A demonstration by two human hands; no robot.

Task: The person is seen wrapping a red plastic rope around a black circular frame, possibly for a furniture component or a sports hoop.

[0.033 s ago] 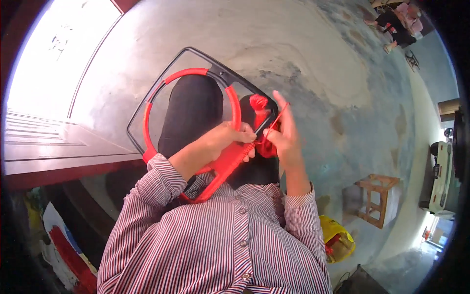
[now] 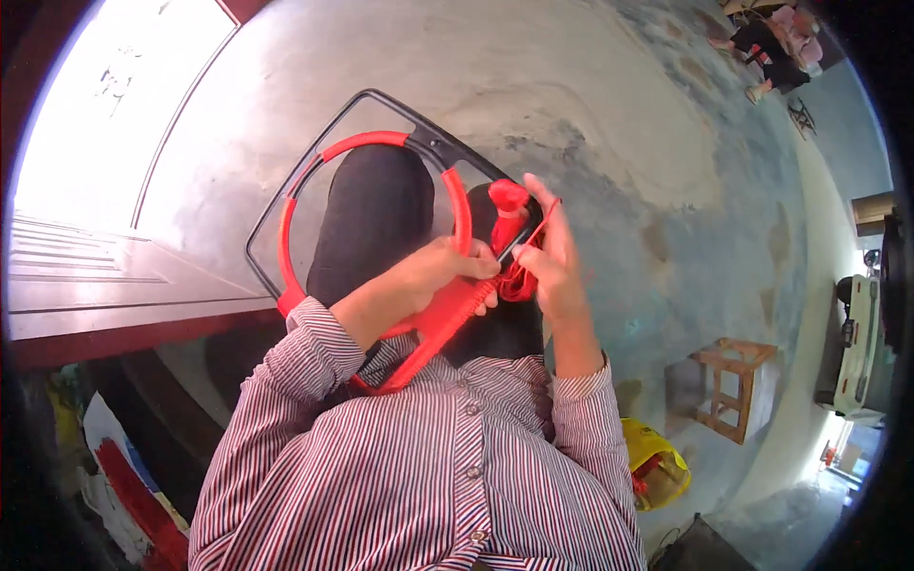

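A black frame (image 2: 459, 156) with rounded corners lies across my lap. Inside it sits a ring (image 2: 459, 205) partly covered in red, and red cord wrapping (image 2: 443, 319) covers the side nearest my body. My left hand (image 2: 436, 271) is closed on the frame's right side, where the wrapping meets bare black bar; its thumb presses on top. A bundle of red cord (image 2: 509, 196) hangs by the right corner, with more loops below it, partly behind the bar. My right hand (image 2: 552, 266) pinches a strand of this cord, thumb bent and forefinger stretched along the corner.
A small wooden stool (image 2: 733, 385) stands on the concrete floor to the right. Near my right side is a yellow bag (image 2: 657, 462) with red stuff inside. A pale door (image 2: 114, 276) is on the left. Another person (image 2: 785, 48) sits at the far right.
My right hand has shifted slightly left, its forefinger closer to the frame's corner. The cord bundle has moved a little up and right. My left hand keeps its grip.
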